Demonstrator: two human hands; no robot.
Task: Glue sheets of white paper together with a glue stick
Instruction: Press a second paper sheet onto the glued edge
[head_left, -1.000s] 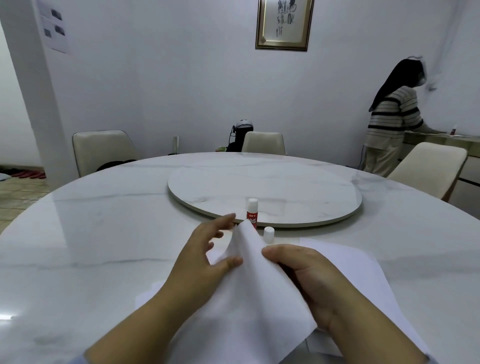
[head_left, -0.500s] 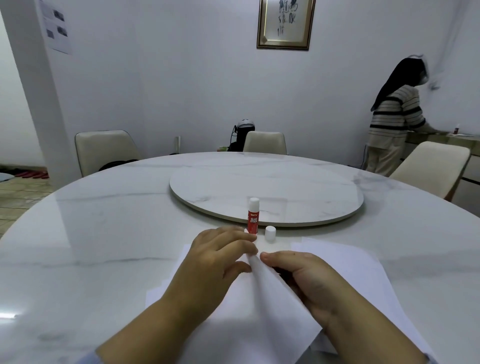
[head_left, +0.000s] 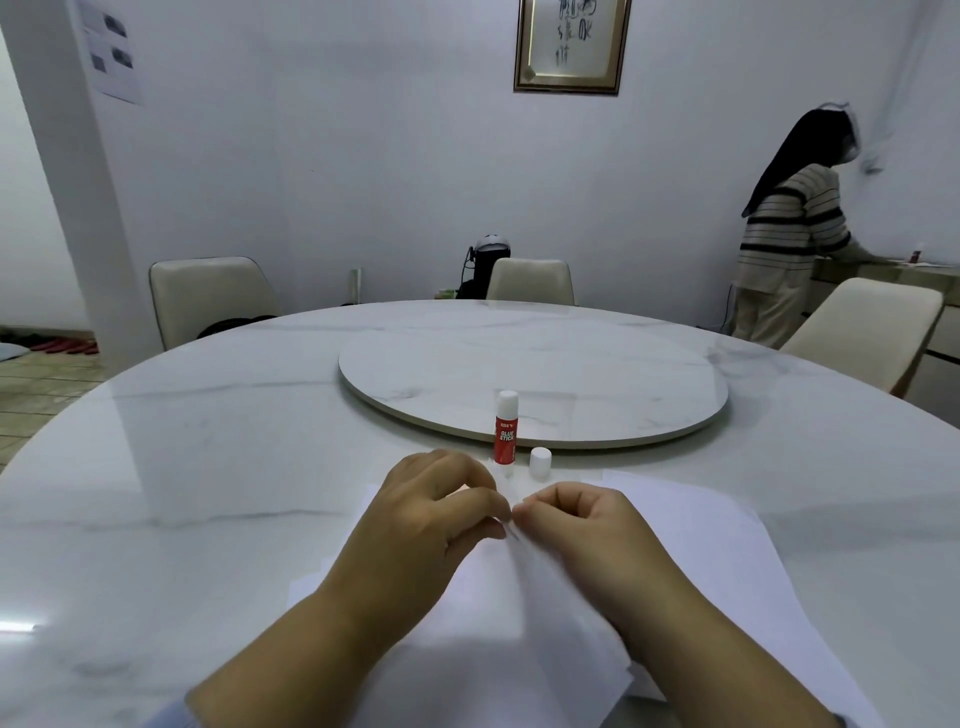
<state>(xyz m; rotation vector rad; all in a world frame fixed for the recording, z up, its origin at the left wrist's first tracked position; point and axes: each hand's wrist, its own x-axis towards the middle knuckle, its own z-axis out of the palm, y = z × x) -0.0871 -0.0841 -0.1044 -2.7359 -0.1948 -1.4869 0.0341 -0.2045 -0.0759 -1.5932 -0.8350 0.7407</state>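
White paper sheets (head_left: 691, 540) lie overlapped on the marble table in front of me. My left hand (head_left: 431, 519) and my right hand (head_left: 576, 525) meet fingertip to fingertip at the far corner of the top sheet (head_left: 498, 613), both pinching it low over the sheets beneath. A red-and-white glue stick (head_left: 505, 434) stands upright just beyond my hands, uncapped. Its white cap (head_left: 540, 462) stands beside it on the right.
A round marble turntable (head_left: 535, 384) sits at the table's middle, right behind the glue stick. Cream chairs (head_left: 208, 296) ring the table. A person in a striped top (head_left: 784, 249) stands at a counter at the far right.
The top sheet's corner, lifted high a second ago, has come down flat. Both hands moved together toward its far corner, and the glue stick and cap came fully into view.
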